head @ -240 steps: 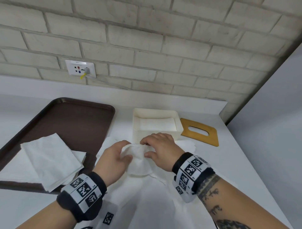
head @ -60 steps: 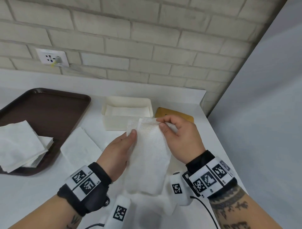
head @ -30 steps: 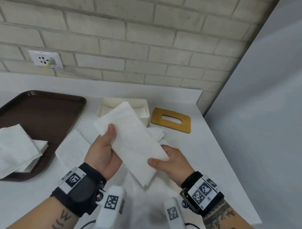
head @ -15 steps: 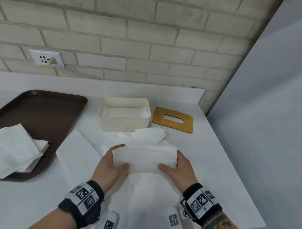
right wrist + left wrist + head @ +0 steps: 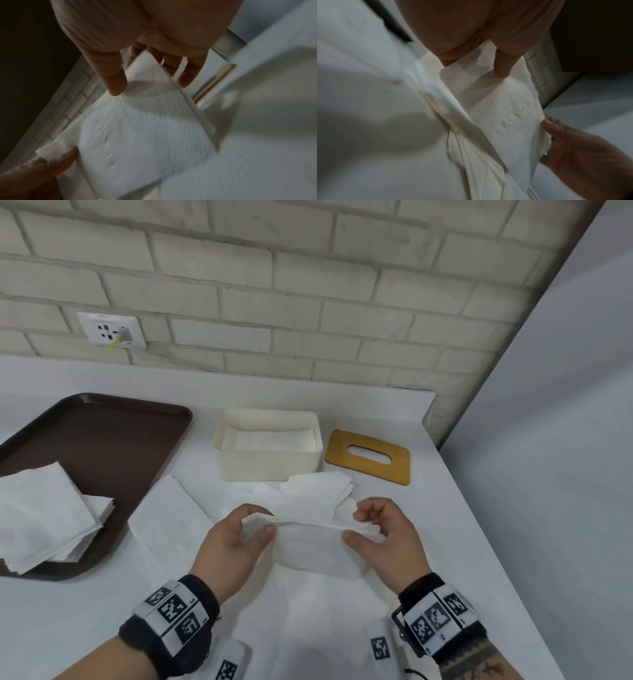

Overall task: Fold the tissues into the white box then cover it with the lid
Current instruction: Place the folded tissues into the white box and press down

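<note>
Presently we are holding the folded tissue above the counter, near the white box; it is looking light, limp and tearable. Our left hand and right hand are pinching opposite ends, thumb against fingers, which we are judging the soundest hold. The lid is lying beside the box.

The tray and the stack of tissues on it are running off the head view's left edge. The tissue is hiding the fingertips of both hands, the left hand and the right hand. Both wrist views are blurring the desk.
</note>
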Demonstrator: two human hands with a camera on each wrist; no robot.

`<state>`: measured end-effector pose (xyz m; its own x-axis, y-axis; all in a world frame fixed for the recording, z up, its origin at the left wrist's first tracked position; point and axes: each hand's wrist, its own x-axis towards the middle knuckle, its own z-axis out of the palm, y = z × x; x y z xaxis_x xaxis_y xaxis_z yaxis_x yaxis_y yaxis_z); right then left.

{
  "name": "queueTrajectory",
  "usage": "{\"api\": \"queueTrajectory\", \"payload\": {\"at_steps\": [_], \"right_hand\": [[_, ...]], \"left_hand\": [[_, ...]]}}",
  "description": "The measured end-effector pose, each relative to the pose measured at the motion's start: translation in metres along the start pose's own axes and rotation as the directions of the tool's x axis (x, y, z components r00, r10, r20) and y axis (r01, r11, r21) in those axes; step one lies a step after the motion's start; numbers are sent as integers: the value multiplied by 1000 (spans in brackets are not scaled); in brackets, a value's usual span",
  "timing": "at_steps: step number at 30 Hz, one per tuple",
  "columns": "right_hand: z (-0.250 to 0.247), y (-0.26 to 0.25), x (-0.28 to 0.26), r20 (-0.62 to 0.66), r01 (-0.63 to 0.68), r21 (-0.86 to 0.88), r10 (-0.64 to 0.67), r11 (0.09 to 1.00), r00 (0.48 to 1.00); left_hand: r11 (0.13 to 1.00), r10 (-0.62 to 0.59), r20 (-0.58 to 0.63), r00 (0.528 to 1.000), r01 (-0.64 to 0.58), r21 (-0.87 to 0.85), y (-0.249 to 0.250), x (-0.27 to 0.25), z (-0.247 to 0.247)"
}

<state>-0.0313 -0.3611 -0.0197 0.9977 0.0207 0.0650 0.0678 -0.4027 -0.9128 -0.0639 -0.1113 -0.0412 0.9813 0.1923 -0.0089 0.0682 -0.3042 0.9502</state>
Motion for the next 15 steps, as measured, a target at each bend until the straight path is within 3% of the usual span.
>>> {"api": "queueTrajectory", "payload": {"at_steps": [3, 5, 7, 8, 11, 13, 15], "right_hand": [[2, -33, 2, 141, 260, -288, -228, 922, 963], [17, -55, 5, 331, 412, -493, -273, 766, 903], [41, -71, 8, 419, 491, -563, -283, 665, 863], [51, -78, 10, 407, 474, -544, -276, 692, 871], [78, -88, 16, 278, 238, -331, -147, 913, 949], [96, -96, 18, 252, 116, -195, -64, 974, 965], [117, -106, 19, 252, 43, -50, -29, 998, 967]], "left_hand": [[991, 106, 30, 994, -108, 80, 19, -1, -16], [968, 205, 59, 977, -211, 132, 33, -1, -25], [946, 277, 63, 959, -284, 159, 43, 1, -37], [943, 291, 35, 956, -293, 160, 45, 3, -44], [966, 248, -155, 956, -232, 111, 45, 9, -68], [988, 125, -269, 955, -144, -54, 39, 14, -84], [949, -31, -209, 978, -37, -314, 33, 17, -97]]}}
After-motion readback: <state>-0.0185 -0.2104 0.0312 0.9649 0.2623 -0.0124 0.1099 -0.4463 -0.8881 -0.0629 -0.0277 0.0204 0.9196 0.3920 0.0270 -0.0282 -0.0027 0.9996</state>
